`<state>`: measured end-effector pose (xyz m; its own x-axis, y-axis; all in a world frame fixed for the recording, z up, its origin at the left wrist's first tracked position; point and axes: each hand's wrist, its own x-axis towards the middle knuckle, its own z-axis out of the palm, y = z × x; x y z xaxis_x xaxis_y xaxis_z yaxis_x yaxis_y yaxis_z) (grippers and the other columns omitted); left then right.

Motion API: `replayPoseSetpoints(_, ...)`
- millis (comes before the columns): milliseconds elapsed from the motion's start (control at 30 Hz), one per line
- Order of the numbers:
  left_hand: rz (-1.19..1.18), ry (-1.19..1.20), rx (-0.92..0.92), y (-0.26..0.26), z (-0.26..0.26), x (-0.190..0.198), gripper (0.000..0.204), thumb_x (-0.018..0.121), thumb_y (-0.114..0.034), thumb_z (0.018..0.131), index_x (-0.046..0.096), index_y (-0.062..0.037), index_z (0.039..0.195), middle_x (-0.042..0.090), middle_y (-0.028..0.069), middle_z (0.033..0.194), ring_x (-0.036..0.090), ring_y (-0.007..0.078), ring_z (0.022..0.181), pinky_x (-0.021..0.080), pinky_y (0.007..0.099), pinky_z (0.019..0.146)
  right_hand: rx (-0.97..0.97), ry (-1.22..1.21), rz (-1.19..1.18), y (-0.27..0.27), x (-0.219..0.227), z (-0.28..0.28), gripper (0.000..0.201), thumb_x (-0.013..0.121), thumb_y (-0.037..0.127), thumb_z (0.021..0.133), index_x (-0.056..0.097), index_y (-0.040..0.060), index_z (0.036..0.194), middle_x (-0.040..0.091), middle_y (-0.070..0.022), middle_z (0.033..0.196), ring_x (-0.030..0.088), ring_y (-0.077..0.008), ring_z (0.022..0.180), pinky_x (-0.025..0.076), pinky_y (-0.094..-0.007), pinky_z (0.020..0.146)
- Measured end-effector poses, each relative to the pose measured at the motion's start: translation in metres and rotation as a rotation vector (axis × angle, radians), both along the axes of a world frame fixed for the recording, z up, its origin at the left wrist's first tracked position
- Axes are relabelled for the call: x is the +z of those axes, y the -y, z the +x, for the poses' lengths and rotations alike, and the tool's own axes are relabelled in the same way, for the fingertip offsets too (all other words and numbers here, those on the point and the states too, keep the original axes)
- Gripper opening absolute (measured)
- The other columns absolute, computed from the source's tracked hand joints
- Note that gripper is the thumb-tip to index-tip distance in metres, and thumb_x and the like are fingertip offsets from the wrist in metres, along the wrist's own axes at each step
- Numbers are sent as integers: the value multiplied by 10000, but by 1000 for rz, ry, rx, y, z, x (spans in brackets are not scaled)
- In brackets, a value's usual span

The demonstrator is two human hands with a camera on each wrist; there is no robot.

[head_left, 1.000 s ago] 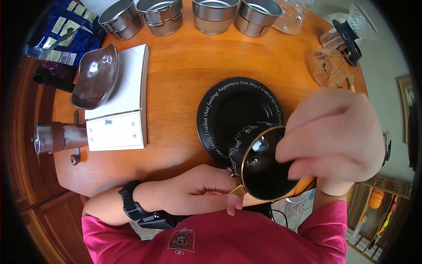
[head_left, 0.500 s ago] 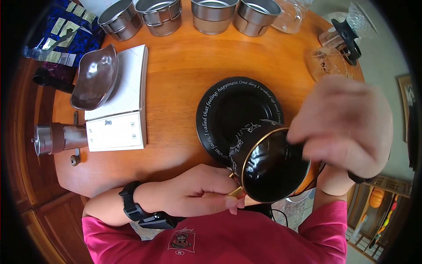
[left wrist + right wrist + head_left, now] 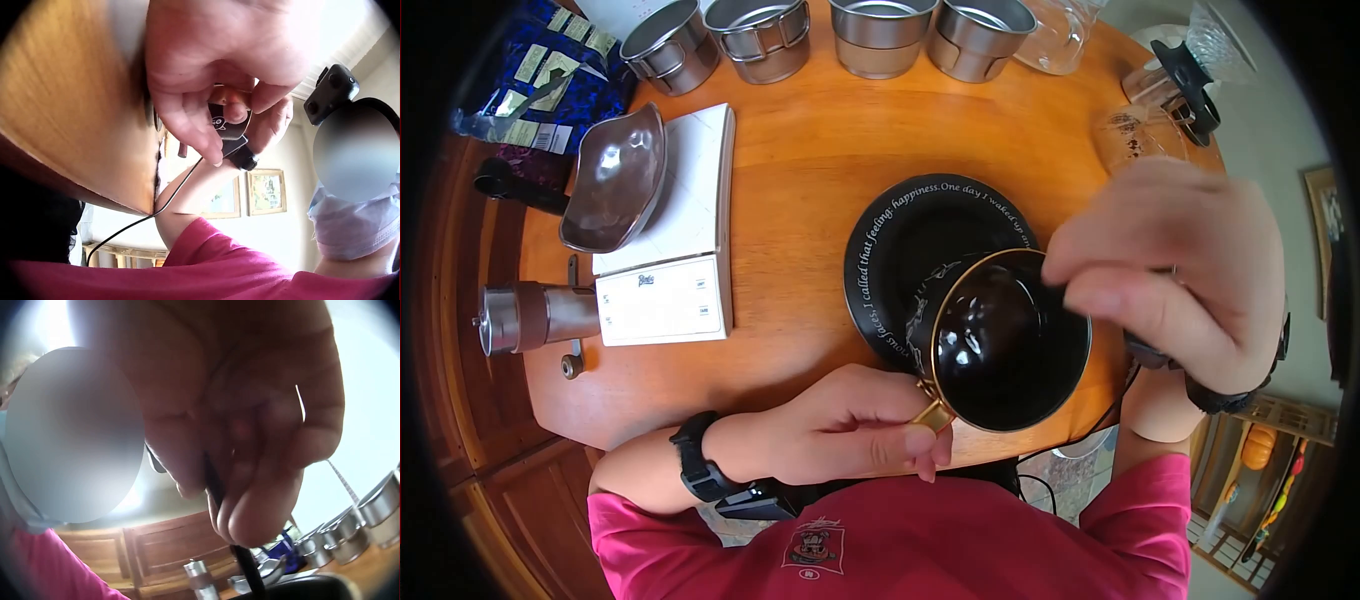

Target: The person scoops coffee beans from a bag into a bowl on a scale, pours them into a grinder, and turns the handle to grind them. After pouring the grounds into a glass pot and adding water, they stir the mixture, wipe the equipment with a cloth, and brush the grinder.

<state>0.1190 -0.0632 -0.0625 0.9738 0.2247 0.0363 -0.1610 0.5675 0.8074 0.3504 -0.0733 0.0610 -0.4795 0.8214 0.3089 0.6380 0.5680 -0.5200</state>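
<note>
My left hand [image 3: 850, 425] grips the gold handle [image 3: 933, 414] of a black cup [image 3: 1012, 345] with a gold rim and white drawings. The cup tilts, mouth towards the head camera, and overlaps the near right part of a black saucer [image 3: 880, 235] with white lettering. My right hand [image 3: 1185, 265] is bent over the cup's right rim, thumb and fingertips together. In the right wrist view, its fingers pinch a thin dark stick [image 3: 250, 569] that points down towards the cup; its lower end is hidden.
A white scale [image 3: 665, 295] bearing a brown dish [image 3: 615, 180] stands left, beside a metal grinder [image 3: 545, 312]. Several steel cups [image 3: 880, 40] line the back, near a blue bag [image 3: 565, 75]. Clear glassware [image 3: 1135, 140] stands back right. A black cable [image 3: 137, 220] hangs by the table edge.
My right hand has drawn back from inside the cup's mouth to its upper right rim. My left hand has shifted the cup slightly up and left, exposing more of its inside.
</note>
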Motion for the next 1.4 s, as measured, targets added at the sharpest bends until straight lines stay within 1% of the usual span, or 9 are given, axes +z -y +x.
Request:
replayPoseSetpoints(133, -43, -52, -15, -3, 0, 2, 237, 476, -168, 926, 577, 27, 837, 566, 65, 803, 571, 123, 727, 451, 240, 656, -13, 108, 45, 0, -2, 5, 109, 597, 111, 713, 605, 27, 645, 610, -115, 649, 581, -208, 536, 401, -305, 449)
replayPoseSetpoints(200, 1, -36, -17, -4, 0, 2, 243, 482, -179, 924, 575, 25, 830, 561, 62, 788, 571, 118, 712, 451, 236, 644, 337, -18, 62, -3, -9, 5, 109, 618, 120, 701, 592, 40, 631, 605, -94, 631, 552, -197, 476, 371, -285, 400)
replayPoseSetpoints(367, 95, -37, -45, -3, 0, 2, 282, 485, -221, 924, 570, 24, 813, 544, 58, 754, 568, 111, 688, 449, 226, 625, 226, 312, 80, 2, 8, -3, 92, 635, 113, 692, 612, 30, 662, 609, -81, 634, 543, -199, 470, 377, -286, 406)
replayPoseSetpoints(500, 63, -40, -39, -3, -1, 2, 272, 473, -207, 929, 564, 23, 816, 552, 58, 768, 567, 110, 689, 450, 226, 627, -10, 162, -77, 0, 5, 11, 126, 622, 109, 694, 609, -15, 678, 614, -105, 661, 559, -243, 544, 415, -293, 514)
replayPoseSetpoints(800, 75, -41, 40, -8, 0, 5, 228, 463, -162, 930, 568, 10, 822, 568, 59, 747, 567, 114, 683, 451, 231, 623, 359, -34, -93, -9, -10, 13, 100, 624, 97, 688, 619, -3, 673, 622, -105, 681, 587, -208, 565, 423, -312, 471)
replayPoseSetpoints(867, 219, 16, 39, -8, 0, 0, 234, 480, -162, 921, 583, 11, 802, 569, 59, 731, 576, 114, 665, 450, 228, 608, 481, -24, 287, -17, -16, 15, 132, 624, 112, 691, 615, -18, 676, 617, -113, 665, 582, -220, 560, 424, -308, 481)
replayPoseSetpoints(967, 183, -41, -7, -7, -1, 2, 237, 499, -167, 911, 596, 12, 790, 571, 60, 715, 584, 113, 641, 436, 224, 574, 119, -121, -41, -9, -7, 14, 148, 628, 123, 685, 613, -24, 697, 617, -119, 672, 577, -232, 557, 425, -304, 492)
replayPoseSetpoints(1200, 187, -21, -2, -7, 0, -1, 223, 511, -160, 902, 601, 18, 803, 581, 63, 677, 596, 118, 639, 419, 227, 540, 456, 8, 47, -8, -8, 13, 136, 661, 134, 700, 619, 5, 691, 625, -84, 690, 566, -207, 524, 408, -319, 445)
replayPoseSetpoints(1400, 249, 14, 3, -5, -2, -1, 227, 485, -144, 912, 596, 18, 797, 592, 70, 688, 599, 126, 629, 440, 223, 561, 170, 35, 57, -3, 0, 10, 132, 644, 118, 700, 618, -11, 710, 618, -96, 677, 569, -224, 556, 419, -315, 483)
